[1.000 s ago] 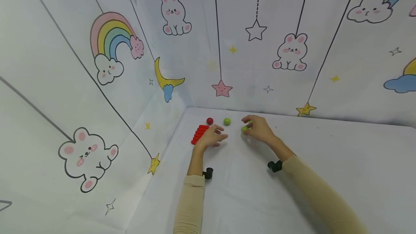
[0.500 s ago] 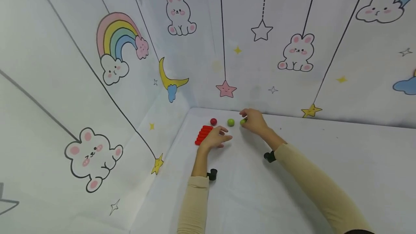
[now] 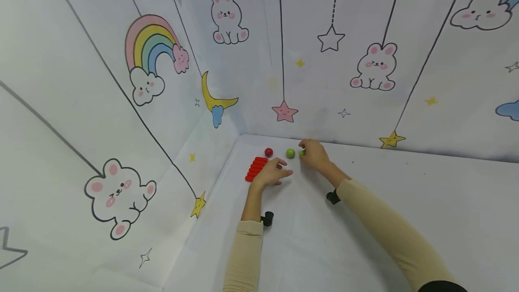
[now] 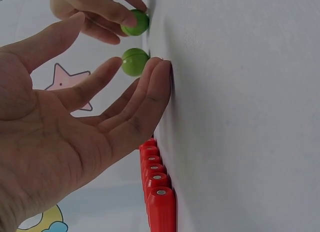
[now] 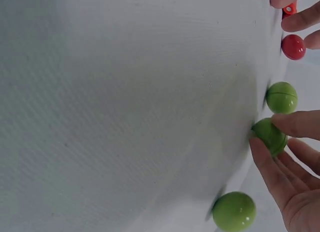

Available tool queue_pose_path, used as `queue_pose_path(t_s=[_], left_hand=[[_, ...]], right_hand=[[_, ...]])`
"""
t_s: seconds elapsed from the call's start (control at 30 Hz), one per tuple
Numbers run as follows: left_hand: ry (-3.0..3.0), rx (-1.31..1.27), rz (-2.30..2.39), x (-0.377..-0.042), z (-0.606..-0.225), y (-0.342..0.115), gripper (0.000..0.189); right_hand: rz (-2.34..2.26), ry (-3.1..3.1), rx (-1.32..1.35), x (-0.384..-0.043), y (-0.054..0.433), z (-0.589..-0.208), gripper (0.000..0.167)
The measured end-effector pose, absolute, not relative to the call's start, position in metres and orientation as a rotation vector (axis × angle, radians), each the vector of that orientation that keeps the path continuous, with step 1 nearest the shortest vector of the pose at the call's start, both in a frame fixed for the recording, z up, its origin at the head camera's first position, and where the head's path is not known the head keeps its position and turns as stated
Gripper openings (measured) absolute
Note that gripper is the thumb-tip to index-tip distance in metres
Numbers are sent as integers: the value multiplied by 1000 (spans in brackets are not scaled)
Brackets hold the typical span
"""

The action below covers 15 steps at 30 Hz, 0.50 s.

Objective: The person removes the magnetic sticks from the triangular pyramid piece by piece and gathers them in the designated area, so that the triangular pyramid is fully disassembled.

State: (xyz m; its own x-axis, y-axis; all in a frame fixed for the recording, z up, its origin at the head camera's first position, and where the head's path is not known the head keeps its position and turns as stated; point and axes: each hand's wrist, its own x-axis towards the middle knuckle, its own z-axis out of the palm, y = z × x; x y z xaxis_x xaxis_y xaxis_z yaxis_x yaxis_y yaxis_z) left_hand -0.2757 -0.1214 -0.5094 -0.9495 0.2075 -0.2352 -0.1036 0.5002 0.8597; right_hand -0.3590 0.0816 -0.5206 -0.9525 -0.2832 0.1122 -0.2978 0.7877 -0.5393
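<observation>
My right hand [image 3: 314,154] pinches a green ball [image 5: 270,136] between thumb and fingers, low at the table surface. Just beside it, on the left, sits a second green ball [image 3: 290,153], which has a seam line around it. Another green ball [image 5: 234,212] rests on the other side of the right hand; in the head view that hand hides it. My left hand [image 3: 272,172] holds nothing, its fingers loosely bent near several red rods [image 3: 256,169]. These lie side by side and show small metallic dots at their ends [image 4: 161,192].
Behind the rods is a red ball [image 3: 268,152], in line with the green balls. The white table [image 3: 308,247] meets a printed cloth wall [image 3: 251,80] at the back and left. Dark wrist cameras [image 3: 267,218] sit on both forearms.
My right hand has carried a green ball left and back, toward the second green ball. The left hand stays by the rods. The head view has shifted slightly.
</observation>
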Motion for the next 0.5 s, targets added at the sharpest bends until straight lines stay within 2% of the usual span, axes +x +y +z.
queue_pose_path(t_s=[0.33,0.5], left_hand=[[2420,95,1435,-274,-507,-122,59],[2417,107,1462,-274,-503,-122,59]], right_hand=[[876,-2945,485,-354,85,-521,41],[891,-2934,486,-346,87,-508,42]])
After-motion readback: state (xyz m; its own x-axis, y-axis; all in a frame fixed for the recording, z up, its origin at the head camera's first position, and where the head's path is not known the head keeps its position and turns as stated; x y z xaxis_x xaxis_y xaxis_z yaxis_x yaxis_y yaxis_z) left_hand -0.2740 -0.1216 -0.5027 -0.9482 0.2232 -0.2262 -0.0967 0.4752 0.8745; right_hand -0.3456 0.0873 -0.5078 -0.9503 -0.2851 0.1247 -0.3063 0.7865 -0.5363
